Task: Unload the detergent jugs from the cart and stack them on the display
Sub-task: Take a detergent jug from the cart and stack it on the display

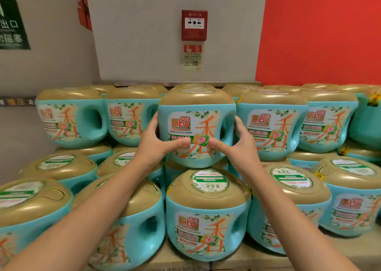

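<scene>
A teal detergent jug [196, 126] with a gold lid and a Liby label sits in the middle of the top row of the display. My left hand [158, 141] grips its left side, thumb across the label. My right hand [237, 145] grips its right side by the handle, thumb on the label. The jug stands upright over lower jugs. Just below it, in the front row, stands another jug [207, 215]. The cart is out of view.
Rows of the same jugs fill the display: top row left [72, 118] and right [272, 124], lower tiers on cardboard [185, 263]. Behind stand a grey wall with a red fire alarm box [194, 25] and a red wall [319, 33].
</scene>
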The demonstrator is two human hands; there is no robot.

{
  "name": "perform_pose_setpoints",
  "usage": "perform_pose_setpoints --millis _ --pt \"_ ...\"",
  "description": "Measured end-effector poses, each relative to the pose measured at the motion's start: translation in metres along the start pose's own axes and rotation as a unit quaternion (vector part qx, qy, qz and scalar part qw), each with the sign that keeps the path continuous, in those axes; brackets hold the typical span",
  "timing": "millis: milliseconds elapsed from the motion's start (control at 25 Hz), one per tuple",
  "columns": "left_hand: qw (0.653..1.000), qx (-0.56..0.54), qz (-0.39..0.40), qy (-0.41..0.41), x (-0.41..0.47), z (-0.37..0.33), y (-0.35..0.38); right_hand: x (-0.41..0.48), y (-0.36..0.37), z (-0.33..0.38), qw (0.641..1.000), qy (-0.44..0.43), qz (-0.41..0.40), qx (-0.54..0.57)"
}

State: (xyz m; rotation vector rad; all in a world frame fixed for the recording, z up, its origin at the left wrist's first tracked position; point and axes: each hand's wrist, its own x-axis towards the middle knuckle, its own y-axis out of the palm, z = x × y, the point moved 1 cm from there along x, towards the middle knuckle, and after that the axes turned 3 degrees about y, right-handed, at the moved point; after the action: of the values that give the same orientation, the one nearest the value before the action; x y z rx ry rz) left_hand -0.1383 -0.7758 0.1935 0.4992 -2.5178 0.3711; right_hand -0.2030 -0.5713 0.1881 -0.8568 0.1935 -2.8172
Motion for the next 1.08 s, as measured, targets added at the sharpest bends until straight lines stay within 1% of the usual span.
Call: perform_pose_setpoints --millis 80,200,320,400,560,720,920,1040,1080 --pt "1.0 0.013 -0.003 -0.006 0.001 0.005 0.001 0.0 0.003 -0.005 1.0 0.004 -0.019 -0.015" --pt "0.993 0.111 -0.028 -0.023 0.0 0.009 0.001 -0.004 0.009 -0.008 0.999 0.001 -0.041 -0.021" --pt "0.987 0.157 -0.044 -0.003 -0.003 0.009 0.004 -0.004 0.012 -0.01 0.996 -0.001 -0.061 -0.065" --pt "0.986 0.158 -0.053 -0.003 -0.004 0.01 0.005 -0.003 0.012 -0.01 0.992 -0.001 -0.074 -0.101" --pt "0.993 0.105 -0.045 -0.003 -0.005 0.011 0.006 -0.002 0.015 -0.008 0.984 -0.012 -0.103 -0.145" --pt "0.996 0.076 -0.043 0.001 -0.004 0.013 0.007 0.002 0.01 -0.005 0.962 -0.029 -0.145 -0.231" --pt "0.997 0.08 -0.024 0.005 -0.003 0.015 0.008 0.0 0.008 -0.004 0.962 -0.041 -0.13 -0.235" --pt "0.991 0.132 -0.011 0.02 -0.001 0.017 0.008 -0.002 0.004 0.001 0.966 -0.057 -0.118 -0.225" --pt "0.989 0.146 -0.013 0.022 -0.001 0.018 0.008 -0.003 -0.002 0.002 0.965 -0.069 -0.132 -0.217"
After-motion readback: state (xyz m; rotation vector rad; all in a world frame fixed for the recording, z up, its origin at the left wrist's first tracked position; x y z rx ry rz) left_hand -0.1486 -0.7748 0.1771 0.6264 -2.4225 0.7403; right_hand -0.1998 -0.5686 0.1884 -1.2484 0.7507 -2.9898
